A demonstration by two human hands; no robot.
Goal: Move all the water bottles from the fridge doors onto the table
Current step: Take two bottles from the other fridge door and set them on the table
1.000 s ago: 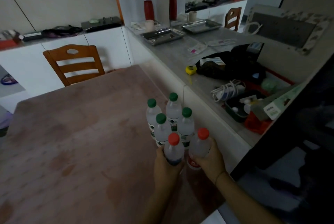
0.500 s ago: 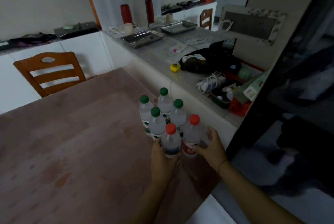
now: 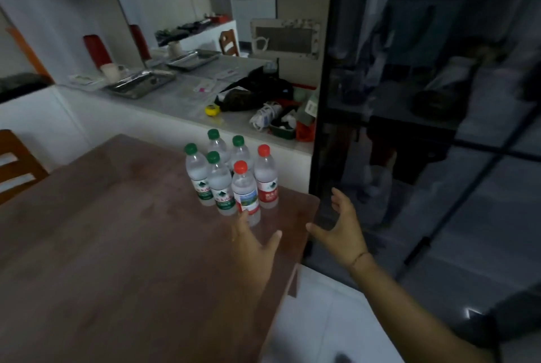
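Note:
Several water bottles stand upright in a tight cluster near the right end of the brown table (image 3: pixel 117 245). Two have red caps: the front red-capped bottle (image 3: pixel 245 192) and the red-capped bottle behind it (image 3: pixel 265 179). The others have green caps, such as the left green-capped bottle (image 3: pixel 198 176). My left hand (image 3: pixel 254 248) hovers just in front of the front bottle, fingers spread, holding nothing. My right hand (image 3: pixel 342 229) is open past the table's right edge, in front of the dark glossy fridge (image 3: pixel 424 128), whose doors look closed.
A grey counter (image 3: pixel 187 93) runs behind the table with metal trays (image 3: pixel 140 83), a yellow tape measure (image 3: pixel 212 110), a black bag (image 3: pixel 254 93) and a cluttered bin (image 3: pixel 284 125). A wooden chair (image 3: pixel 14 163) stands at the left. White floor tiles (image 3: pixel 316 318) lie below my right arm.
Both hands have let go of the two red-capped bottles and pulled back from them. The view has swung right toward the fridge.

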